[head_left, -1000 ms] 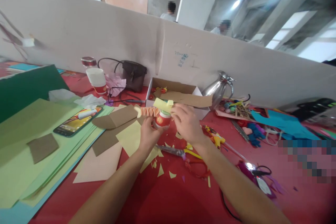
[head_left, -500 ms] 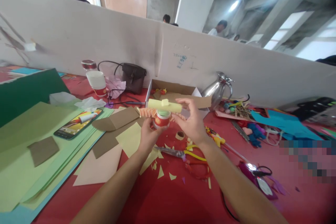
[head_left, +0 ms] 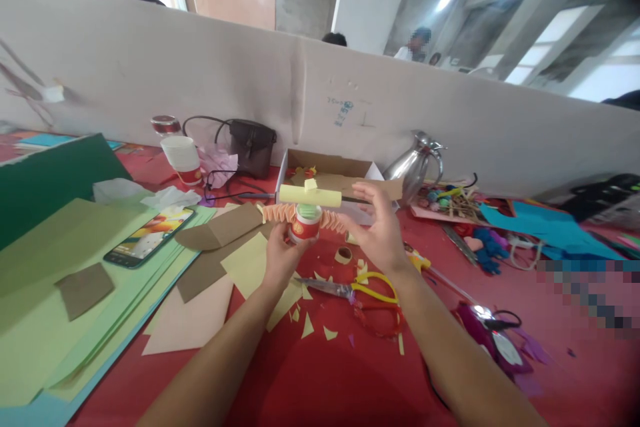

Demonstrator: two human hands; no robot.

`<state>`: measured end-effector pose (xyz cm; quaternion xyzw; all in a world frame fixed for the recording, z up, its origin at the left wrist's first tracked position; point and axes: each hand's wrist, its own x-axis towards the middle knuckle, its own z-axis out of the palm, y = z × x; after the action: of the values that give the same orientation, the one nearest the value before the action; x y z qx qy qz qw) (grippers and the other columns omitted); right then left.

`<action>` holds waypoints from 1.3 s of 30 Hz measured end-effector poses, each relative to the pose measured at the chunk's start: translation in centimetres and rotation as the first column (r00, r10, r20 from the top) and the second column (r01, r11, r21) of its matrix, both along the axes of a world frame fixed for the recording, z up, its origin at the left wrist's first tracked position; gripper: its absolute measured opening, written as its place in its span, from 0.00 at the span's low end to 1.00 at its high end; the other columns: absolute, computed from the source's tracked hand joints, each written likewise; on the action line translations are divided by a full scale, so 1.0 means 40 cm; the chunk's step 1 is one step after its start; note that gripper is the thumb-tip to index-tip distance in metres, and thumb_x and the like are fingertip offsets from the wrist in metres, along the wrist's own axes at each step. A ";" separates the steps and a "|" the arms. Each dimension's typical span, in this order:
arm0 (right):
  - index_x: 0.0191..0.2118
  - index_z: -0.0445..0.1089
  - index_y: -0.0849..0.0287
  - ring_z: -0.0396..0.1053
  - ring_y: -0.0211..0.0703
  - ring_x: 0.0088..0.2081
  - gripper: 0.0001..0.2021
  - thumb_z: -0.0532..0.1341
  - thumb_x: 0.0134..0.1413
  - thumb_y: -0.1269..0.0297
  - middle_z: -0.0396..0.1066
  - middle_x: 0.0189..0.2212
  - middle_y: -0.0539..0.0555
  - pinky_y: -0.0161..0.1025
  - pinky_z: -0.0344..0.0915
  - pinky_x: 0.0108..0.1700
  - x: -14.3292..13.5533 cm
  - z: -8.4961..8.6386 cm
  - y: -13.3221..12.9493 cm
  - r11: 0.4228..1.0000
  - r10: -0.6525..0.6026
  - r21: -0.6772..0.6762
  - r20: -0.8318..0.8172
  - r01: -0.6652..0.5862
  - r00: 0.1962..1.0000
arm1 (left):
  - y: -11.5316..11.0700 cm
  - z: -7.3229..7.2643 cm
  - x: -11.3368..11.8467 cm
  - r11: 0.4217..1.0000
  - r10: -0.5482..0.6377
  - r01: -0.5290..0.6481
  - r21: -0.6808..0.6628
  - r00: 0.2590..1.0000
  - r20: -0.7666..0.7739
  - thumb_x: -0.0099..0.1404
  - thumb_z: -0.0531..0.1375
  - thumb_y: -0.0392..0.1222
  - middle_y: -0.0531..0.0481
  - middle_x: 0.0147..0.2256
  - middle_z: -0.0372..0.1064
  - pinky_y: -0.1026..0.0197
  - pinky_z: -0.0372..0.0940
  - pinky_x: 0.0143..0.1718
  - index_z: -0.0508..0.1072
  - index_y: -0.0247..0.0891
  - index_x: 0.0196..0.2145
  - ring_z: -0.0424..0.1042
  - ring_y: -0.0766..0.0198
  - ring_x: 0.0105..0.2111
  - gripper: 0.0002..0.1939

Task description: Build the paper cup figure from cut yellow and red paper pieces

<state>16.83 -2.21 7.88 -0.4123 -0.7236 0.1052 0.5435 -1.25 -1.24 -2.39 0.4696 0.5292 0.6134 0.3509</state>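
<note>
My left hand (head_left: 286, 250) is wrapped round a red and white paper cup (head_left: 305, 228) and holds it upright above the table. Green folded paper (head_left: 309, 211) shows at the cup's mouth. Across the top lies a yellow paper tube (head_left: 320, 197) with a small yellow paper piece (head_left: 311, 184) on it. Pleated orange paper strips (head_left: 280, 213) stick out from both sides of the cup. To the right of the tube, my right hand (head_left: 377, 227) is open, fingers apart and curved, its thumb close to the end of the right strip.
Yellow-handled scissors (head_left: 345, 288) lie among paper scraps on the red table. Coloured sheets and a phone (head_left: 149, 237) are at left. Behind stand an open box (head_left: 330, 163), a bag (head_left: 253, 147), a paper cup (head_left: 181, 157) and a steel jug (head_left: 413, 163). A glue gun (head_left: 419, 260) lies at right.
My right hand has moved away from the tube and pleated strip, a little to the right. The strip's right part now shows more fully. My left hand still holds the cup.
</note>
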 end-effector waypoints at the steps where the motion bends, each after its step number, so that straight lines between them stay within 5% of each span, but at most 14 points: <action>1: 0.54 0.64 0.50 0.68 0.50 0.54 0.22 0.65 0.54 0.63 0.66 0.55 0.58 0.51 0.69 0.53 0.010 -0.008 -0.005 1.000 -0.029 -0.005 -0.033 0.029 0.999 | 0.000 0.000 0.000 1.000 0.003 -0.003 0.002 1.000 0.002 0.44 0.71 0.47 0.50 0.34 0.71 0.61 0.64 0.35 0.72 0.39 0.37 0.70 0.61 0.34 0.22; 6: 0.41 0.71 0.55 0.75 0.48 0.39 0.09 0.60 0.59 0.57 0.76 0.36 0.56 0.46 0.72 0.42 0.063 -0.079 -0.032 0.968 -0.172 -0.203 -0.124 0.144 0.977 | 0.001 0.004 -0.003 1.000 0.012 -0.013 0.007 1.000 0.021 0.45 0.71 0.48 0.50 0.35 0.72 0.60 0.65 0.36 0.72 0.38 0.38 0.71 0.60 0.35 0.23; 15: 0.32 0.75 0.56 0.72 0.47 0.28 0.09 0.60 0.58 0.58 0.76 0.26 0.52 0.41 0.65 0.33 0.111 -0.157 -0.089 0.891 -0.201 -0.378 0.169 0.252 0.965 | 0.002 0.036 -0.008 0.999 0.004 0.001 -0.034 0.991 0.135 0.43 0.72 0.47 0.45 0.39 0.74 0.58 0.67 0.38 0.70 0.36 0.42 0.73 0.58 0.36 0.29; 19: 0.31 0.77 0.55 0.70 0.49 0.35 0.09 0.60 0.59 0.65 0.77 0.30 0.54 0.44 0.63 0.41 0.048 -0.166 -0.134 0.931 -0.036 -0.320 0.394 0.174 0.918 | 0.002 0.042 -0.016 0.999 -0.039 0.041 -0.008 0.987 0.156 0.43 0.72 0.44 0.46 0.40 0.74 0.58 0.67 0.38 0.71 0.36 0.41 0.73 0.59 0.36 0.28; 24: 0.45 0.76 0.53 0.64 0.53 0.48 0.12 0.60 0.56 0.70 0.75 0.43 0.54 0.50 0.59 0.51 -0.014 -0.156 -0.211 0.932 0.152 -0.352 0.596 0.086 0.788 | 0.001 0.045 -0.029 0.999 -0.033 0.032 0.010 0.989 0.144 0.43 0.71 0.40 0.47 0.39 0.74 0.60 0.67 0.38 0.71 0.36 0.43 0.73 0.60 0.36 0.28; 28: 0.48 0.72 0.58 0.63 0.58 0.50 0.14 0.62 0.55 0.69 0.72 0.46 0.59 0.54 0.59 0.52 0.056 -0.169 -0.249 0.874 0.044 -0.365 0.717 0.321 0.695 | -0.002 0.052 -0.034 1.000 -0.028 0.029 -0.005 0.990 0.141 0.43 0.71 0.40 0.47 0.39 0.74 0.60 0.67 0.38 0.72 0.36 0.43 0.74 0.59 0.36 0.28; 33: 0.55 0.67 0.57 0.61 0.58 0.54 0.18 0.59 0.59 0.64 0.69 0.52 0.60 0.53 0.58 0.55 0.116 -0.201 -0.264 0.862 0.037 -0.366 0.737 0.352 0.674 | -0.004 0.058 -0.031 0.999 -0.034 0.034 0.005 0.989 0.143 0.42 0.71 0.39 0.47 0.39 0.74 0.60 0.67 0.37 0.72 0.36 0.42 0.73 0.60 0.35 0.26; 39: 0.51 0.68 0.63 0.66 0.60 0.49 0.18 0.59 0.54 0.66 0.70 0.44 0.65 0.52 0.61 0.49 0.117 -0.197 -0.280 0.795 -0.046 -0.309 0.828 0.522 0.559 | -0.001 0.064 -0.034 1.000 -0.020 0.020 0.002 0.974 0.224 0.40 0.72 0.39 0.46 0.38 0.75 0.59 0.67 0.39 0.72 0.36 0.40 0.74 0.59 0.36 0.27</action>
<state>21.52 -13.39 -0.02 -0.6625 -0.7476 0.0127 0.0451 -2.60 -1.29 0.17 0.4027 0.4819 0.6587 0.4145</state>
